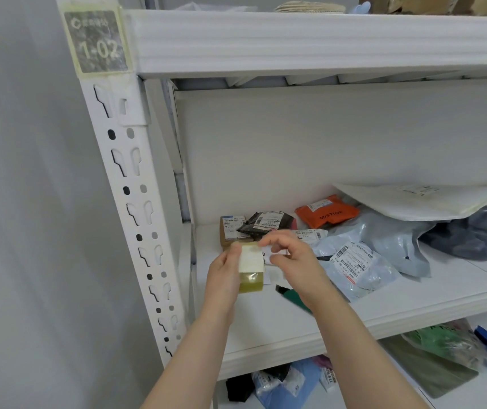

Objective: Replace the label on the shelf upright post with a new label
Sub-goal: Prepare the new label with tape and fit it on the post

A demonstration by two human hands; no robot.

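A worn grey label point(98, 41) reading "1-02", edged with yellowed tape, is stuck at the top of the white slotted upright post point(135, 202). Low in the middle of the view, my left hand point(224, 278) holds a small pale label sheet point(251, 261) with a yellowish clear strip hanging below it. My right hand point(291, 261) is right beside it, its fingertips pinching at the sheet's top right corner. Both hands hover over the front of the middle shelf, well below the old label.
The middle shelf point(295, 329) carries parcels: an orange pouch point(326, 212), a black packet point(265, 222), grey mailers point(360, 261) and a white envelope point(413, 202). A dark green tool point(292, 296) lies under my right wrist. More bags lie on the shelf below. A grey wall is at left.
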